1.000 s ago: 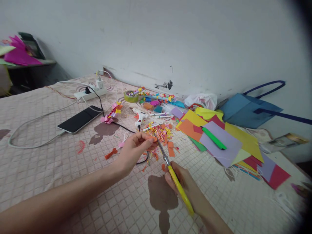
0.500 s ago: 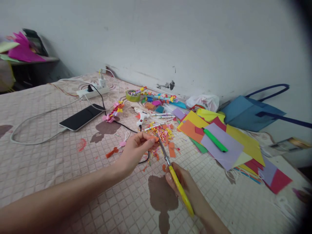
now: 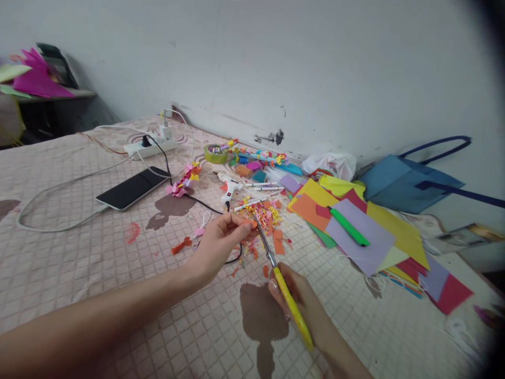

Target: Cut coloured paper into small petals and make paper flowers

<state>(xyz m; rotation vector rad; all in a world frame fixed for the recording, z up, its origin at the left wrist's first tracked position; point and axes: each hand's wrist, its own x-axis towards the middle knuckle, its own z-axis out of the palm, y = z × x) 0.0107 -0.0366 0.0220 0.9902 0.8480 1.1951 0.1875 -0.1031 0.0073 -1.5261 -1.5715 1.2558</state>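
Between the thumb and fingers of my left hand (image 3: 221, 239) is a small orange paper piece (image 3: 251, 225). My right hand (image 3: 295, 295) is wrapped round the yellow handles of a pair of scissors (image 3: 290, 302), whose metal blades point away from me and reach the edge of the orange paper. Whether the blades are apart is hard to make out. Just beyond my hands lies a heap of tiny paper scraps (image 3: 260, 213), with an orange paper strip (image 3: 278, 242) beside it. An orange paper cutout (image 3: 181, 246) rests to the left of my left hand.
A white glue gun (image 3: 229, 188) with a black cord lies behind the scraps. Left are a tablet-like black device (image 3: 133, 189) and a power strip (image 3: 152, 148). Right are coloured paper sheets (image 3: 359, 231), a green cutter (image 3: 349, 226) and a blue bag (image 3: 406, 184). Tape (image 3: 215, 153) sits near the wall.
Almost nothing differs. Both hands, the orange paper and the scissors keep nearly the same places, and the view has shifted very slightly.
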